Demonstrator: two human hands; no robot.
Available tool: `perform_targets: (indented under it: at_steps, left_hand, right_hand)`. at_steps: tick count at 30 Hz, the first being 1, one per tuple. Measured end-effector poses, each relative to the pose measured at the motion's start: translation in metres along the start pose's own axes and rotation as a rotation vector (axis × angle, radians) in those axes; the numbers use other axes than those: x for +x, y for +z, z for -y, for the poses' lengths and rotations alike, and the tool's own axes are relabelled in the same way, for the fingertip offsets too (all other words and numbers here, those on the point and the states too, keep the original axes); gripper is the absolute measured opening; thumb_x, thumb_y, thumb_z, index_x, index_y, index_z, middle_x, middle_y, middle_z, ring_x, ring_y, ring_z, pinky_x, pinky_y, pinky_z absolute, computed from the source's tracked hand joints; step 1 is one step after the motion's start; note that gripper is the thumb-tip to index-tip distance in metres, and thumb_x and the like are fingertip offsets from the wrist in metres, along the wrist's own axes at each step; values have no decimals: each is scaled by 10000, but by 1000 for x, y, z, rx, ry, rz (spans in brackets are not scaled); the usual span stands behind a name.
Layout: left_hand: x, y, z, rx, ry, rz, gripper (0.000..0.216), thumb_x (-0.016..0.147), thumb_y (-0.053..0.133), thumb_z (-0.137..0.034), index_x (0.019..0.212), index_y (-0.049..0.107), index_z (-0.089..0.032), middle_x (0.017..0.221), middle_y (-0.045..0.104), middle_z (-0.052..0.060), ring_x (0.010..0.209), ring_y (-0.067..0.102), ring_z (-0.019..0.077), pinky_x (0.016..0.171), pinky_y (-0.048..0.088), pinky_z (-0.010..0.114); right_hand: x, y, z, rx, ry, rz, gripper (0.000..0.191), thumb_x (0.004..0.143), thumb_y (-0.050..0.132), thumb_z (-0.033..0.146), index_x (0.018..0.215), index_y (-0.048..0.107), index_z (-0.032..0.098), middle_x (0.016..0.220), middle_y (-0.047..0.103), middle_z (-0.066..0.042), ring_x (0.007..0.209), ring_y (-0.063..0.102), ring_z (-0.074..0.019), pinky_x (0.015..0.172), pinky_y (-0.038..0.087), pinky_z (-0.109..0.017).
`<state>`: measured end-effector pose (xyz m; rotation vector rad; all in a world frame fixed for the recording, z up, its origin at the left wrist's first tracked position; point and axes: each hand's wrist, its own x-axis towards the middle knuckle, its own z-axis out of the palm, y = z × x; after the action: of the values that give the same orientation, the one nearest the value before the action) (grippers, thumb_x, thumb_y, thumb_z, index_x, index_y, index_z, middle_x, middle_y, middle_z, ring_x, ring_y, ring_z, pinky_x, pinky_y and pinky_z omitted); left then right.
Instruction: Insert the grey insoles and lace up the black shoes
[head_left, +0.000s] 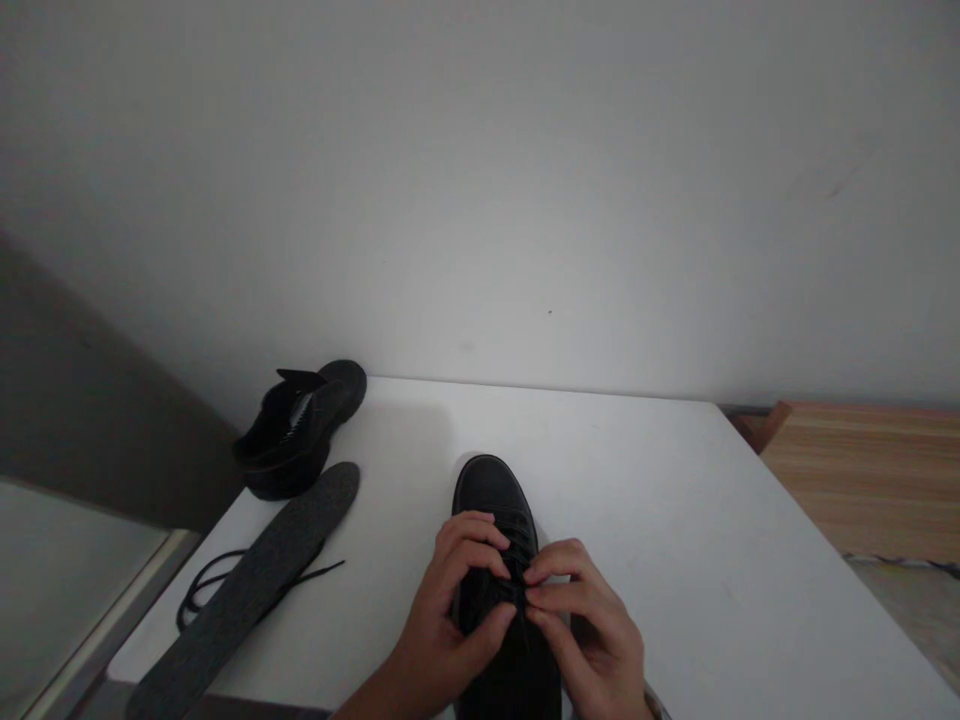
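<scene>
A black lace-up shoe [491, 482] rests upright at the front middle of the white table, its toe pointing to the wall. My left hand [459, 595] reaches over its left side, the fingers curled and the thumb close to them at the black shoelace [515, 540]. From the right, my right hand [589, 625] pinches the lace between thumb and fingertips over the tongue. Both sets of fingertips nearly meet there, so the lace's exact shape between them is partly hidden. The shoe's heel end runs out of the bottom of the view.
A second black shoe [292, 440] with its tongue raised stands at the table's [637, 480] back left corner. In front of it lie a grey insole [259, 575] and a loose black lace [189, 600]. A pale wall [480, 200] borders the back; wooden furniture [862, 470] stands at right.
</scene>
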<state>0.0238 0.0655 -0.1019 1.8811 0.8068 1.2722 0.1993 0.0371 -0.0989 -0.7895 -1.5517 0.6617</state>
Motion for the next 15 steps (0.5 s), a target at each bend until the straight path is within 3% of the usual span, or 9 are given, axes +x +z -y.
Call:
perform_targets:
  at_steps: [5,15]
  left_hand:
    - [0,0,1,-13,34,9,340,867,592,-145,1175,551,-285,1152,565,48,1220,459,254,1072,367,458]
    - [1,-1,-1,9,19,25,283,872,601,-162,1123,598,-293,1148,560,42,1223,456,259,1074,359,454]
  right_hand:
    - [-1,1,0,11,26,-1,244,915,578,45,1022,645,254,971,650,-51,928,606,-211,771,516,-374]
    - [-2,3,0,28,36,-8,238,921,556,41,1021,603,252,975,631,-51,929,602,-207,762,509,-375]
